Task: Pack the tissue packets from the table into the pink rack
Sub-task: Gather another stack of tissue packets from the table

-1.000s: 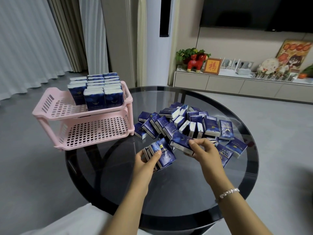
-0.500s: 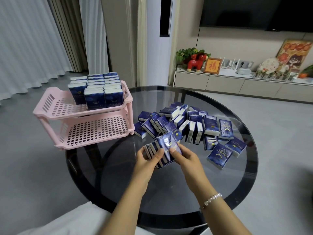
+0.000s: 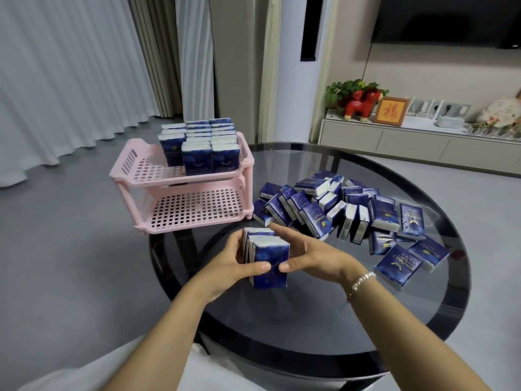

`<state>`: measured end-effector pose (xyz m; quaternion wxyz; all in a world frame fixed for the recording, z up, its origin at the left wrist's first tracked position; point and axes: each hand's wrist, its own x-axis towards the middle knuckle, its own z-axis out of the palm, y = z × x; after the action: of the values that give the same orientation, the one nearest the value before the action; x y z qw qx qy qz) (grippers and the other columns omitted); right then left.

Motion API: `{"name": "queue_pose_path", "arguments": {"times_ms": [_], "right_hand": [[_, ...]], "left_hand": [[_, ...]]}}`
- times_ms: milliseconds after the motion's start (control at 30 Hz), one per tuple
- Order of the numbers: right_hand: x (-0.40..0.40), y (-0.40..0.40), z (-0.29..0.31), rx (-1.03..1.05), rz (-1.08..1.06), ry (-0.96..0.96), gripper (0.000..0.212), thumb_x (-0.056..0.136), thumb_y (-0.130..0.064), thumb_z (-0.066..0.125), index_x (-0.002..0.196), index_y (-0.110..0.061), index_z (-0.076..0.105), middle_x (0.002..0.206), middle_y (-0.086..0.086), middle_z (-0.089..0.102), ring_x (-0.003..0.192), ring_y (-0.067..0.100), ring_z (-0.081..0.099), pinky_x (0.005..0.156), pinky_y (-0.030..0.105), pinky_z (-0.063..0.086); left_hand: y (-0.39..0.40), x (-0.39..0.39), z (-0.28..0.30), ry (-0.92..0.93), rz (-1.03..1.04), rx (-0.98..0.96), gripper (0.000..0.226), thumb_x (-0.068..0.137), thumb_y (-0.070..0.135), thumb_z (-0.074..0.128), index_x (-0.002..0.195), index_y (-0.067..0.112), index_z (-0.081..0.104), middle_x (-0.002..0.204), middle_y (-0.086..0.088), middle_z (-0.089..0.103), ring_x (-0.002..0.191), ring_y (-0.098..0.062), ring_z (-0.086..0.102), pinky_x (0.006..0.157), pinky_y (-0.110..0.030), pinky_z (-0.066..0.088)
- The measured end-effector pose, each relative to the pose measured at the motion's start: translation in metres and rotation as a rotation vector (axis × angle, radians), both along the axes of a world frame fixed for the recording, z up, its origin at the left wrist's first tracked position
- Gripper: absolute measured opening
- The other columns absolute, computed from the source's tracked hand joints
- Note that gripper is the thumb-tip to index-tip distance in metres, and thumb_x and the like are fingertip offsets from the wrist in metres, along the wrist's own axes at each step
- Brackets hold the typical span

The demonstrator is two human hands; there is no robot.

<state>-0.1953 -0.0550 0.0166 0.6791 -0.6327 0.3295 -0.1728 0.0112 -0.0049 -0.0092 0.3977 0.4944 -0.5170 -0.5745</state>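
Room: living room with grey floor, pale curtains at far left, low cabinet along the far right wall.
Surface: round dark glass surface with a black rim, reflective.
Pink rack: two tiers, perforated plastic trays; stands at the far-left edge of the surface.
Rack upper tier: blue packets stand upright in tight rows at the right and far part of the tray, white top edges facing up.
Rack lower tier: grid floor visible.
Loose pile: many tissue packets, dark blue wrappers with pale lettering and a small yellow mark, white side edges; some lean on edge, some lie flat; located right of the rack, far of the hands.
Held stack: several packets pressed face to face, upright, near the centre of the surface; whether its base touches the glass cannot be told.
Left hand: fingers curled round the left side of the held stack, thumb on the near face.
Right hand: fingers wrap the far right side, thumb pressed on the near face, meeting the left thumb.
Bracelet: beaded, on the right wrist.
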Motion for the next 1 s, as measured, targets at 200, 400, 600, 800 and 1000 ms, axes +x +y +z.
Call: {"name": "queue_pose_path", "arguments": {"times_ms": [200,400,600,800,1000], "right_hand": [[0.027,0.003,-0.004,-0.318,0.078,0.300,0.108,0.069,-0.005,0.080,0.146,-0.038,0.012,0.142,-0.007,0.030,0.126,0.010,0.039,0.092,0.017,0.044],[0.026,0.003,-0.003,-0.363,0.101,0.331,0.109,0.070,-0.014,0.081,0.148,-0.034,0.008,0.141,-0.014,0.031,0.129,0.003,0.030,0.102,0.020,0.031],[0.027,0.004,-0.006,-0.418,0.046,0.314,0.096,0.069,-0.018,0.082,0.143,-0.036,0.023,0.137,-0.020,0.038,0.129,0.002,0.037,0.105,0.023,0.036],[0.031,0.002,0.005,-0.477,0.004,0.318,0.089,0.068,-0.017,0.083,0.140,-0.031,0.032,0.132,-0.019,0.047,0.123,0.000,0.044,0.105,0.025,0.038],[0.047,-0.003,0.050,-0.553,0.029,0.277,0.086,0.069,-0.018,0.082,0.140,-0.029,0.034,0.130,-0.018,0.050,0.116,-0.007,0.048,0.096,0.013,0.039]], "left_hand": [[0.006,0.034,-0.006,-0.413,-0.104,-0.011,0.128,0.047,0.047,0.085,0.149,0.032,0.010,0.146,0.016,0.036,0.135,-0.002,0.034,0.116,-0.031,0.027],[0.013,0.035,-0.012,-0.553,-0.082,-0.010,0.138,0.045,0.058,0.081,0.147,0.042,-0.011,0.156,0.017,0.011,0.143,-0.004,0.015,0.119,-0.034,0.020],[0.015,0.029,-0.008,-0.553,-0.015,-0.115,0.119,0.058,0.040,0.086,0.150,0.033,0.012,0.150,0.015,0.029,0.137,-0.004,0.030,0.114,-0.027,0.028],[0.018,0.029,0.008,-0.538,0.061,-0.174,0.092,0.067,0.026,0.085,0.142,0.033,0.031,0.121,0.027,0.044,0.115,0.006,0.041,0.088,-0.003,0.032],[0.019,0.050,0.045,-0.500,0.099,-0.240,0.088,0.060,0.038,0.087,0.133,0.039,0.038,0.129,0.023,0.051,0.120,0.003,0.049,0.103,-0.020,0.040]]}}
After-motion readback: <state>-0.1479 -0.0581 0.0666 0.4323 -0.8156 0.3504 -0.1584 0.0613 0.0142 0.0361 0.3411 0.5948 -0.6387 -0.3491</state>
